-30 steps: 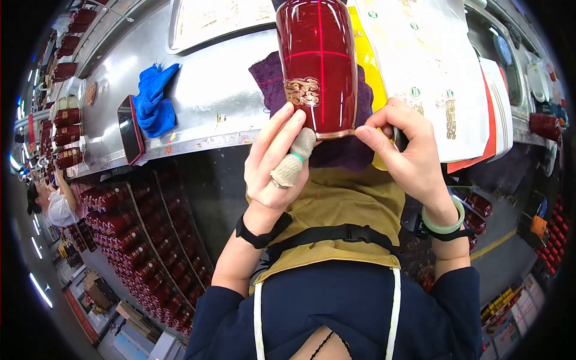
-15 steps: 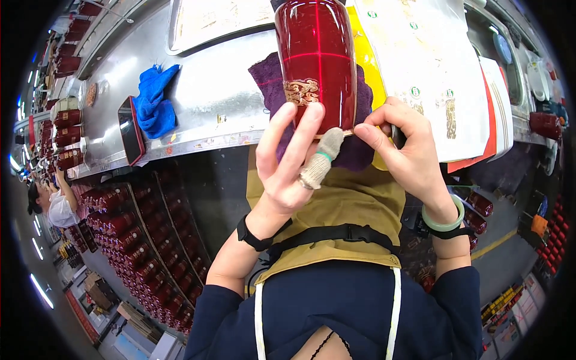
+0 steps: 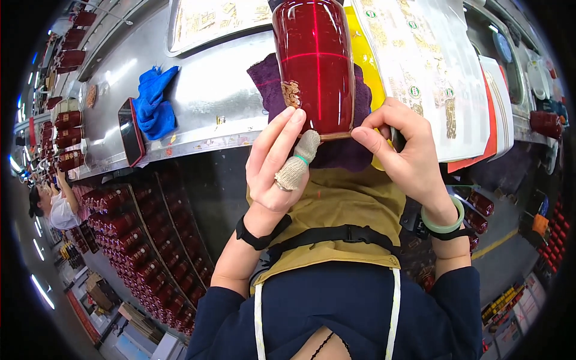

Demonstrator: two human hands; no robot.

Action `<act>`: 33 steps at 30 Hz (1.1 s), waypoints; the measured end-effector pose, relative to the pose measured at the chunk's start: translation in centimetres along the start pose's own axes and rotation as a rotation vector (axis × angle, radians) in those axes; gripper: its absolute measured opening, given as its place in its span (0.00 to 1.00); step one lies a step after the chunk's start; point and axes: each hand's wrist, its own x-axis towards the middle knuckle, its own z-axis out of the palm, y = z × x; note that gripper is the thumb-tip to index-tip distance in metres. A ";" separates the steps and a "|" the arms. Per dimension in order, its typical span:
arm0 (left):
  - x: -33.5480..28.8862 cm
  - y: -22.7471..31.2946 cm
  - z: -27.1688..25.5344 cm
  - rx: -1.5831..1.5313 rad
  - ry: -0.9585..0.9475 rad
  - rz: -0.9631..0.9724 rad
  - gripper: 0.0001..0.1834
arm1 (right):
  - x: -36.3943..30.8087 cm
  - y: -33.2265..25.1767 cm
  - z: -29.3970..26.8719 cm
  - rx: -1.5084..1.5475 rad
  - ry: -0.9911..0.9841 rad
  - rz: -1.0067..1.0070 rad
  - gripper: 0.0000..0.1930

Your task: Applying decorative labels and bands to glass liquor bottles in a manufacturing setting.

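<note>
A glossy dark red bottle (image 3: 318, 72) lies with its base toward me on a purple cloth (image 3: 267, 81), a red cross of light on its side. A gold relief ornament (image 3: 291, 94) shows at its lower left. My left hand (image 3: 277, 159) grips the base's left side, two fingertips by the ornament and the thumb, in a knitted finger sleeve (image 3: 294, 165), at the bottom edge. My right hand (image 3: 405, 144) is closed, thumb and forefinger pinched at the base's right corner. Something dark shows behind those fingers; I cannot make it out.
White sheets (image 3: 432, 78) with gold stickers lie right of the bottle, over a yellow sheet (image 3: 363, 54). Leftward are a blue cloth (image 3: 155, 102), a phone (image 3: 130, 132) and a metal tray (image 3: 174, 36). Stacked red bottles (image 3: 141, 252) stand below left; another person (image 3: 60, 207) is beyond.
The bottle has turned, carrying the gold ornament leftward toward its edge. My left hand has shifted left and slightly down with it. My right hand has barely moved.
</note>
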 end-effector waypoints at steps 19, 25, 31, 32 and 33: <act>0.2 0.2 0.7 -0.075 0.078 -0.094 0.25 | 0.1 -0.1 0.6 0.017 0.012 -0.013 0.09; -0.4 -0.3 0.0 0.013 -0.017 -0.011 0.22 | 0.1 -0.2 0.3 -0.023 0.014 -0.009 0.09; -0.1 0.3 0.2 0.041 -0.006 0.005 0.22 | 0.1 0.1 0.5 -0.028 0.013 -0.002 0.09; 0.0 0.5 0.4 0.058 0.004 0.014 0.22 | 0.1 0.2 0.6 -0.025 0.010 -0.013 0.09; 0.2 0.6 0.4 0.074 0.015 0.024 0.23 | 0.1 0.2 0.6 -0.022 0.008 -0.011 0.09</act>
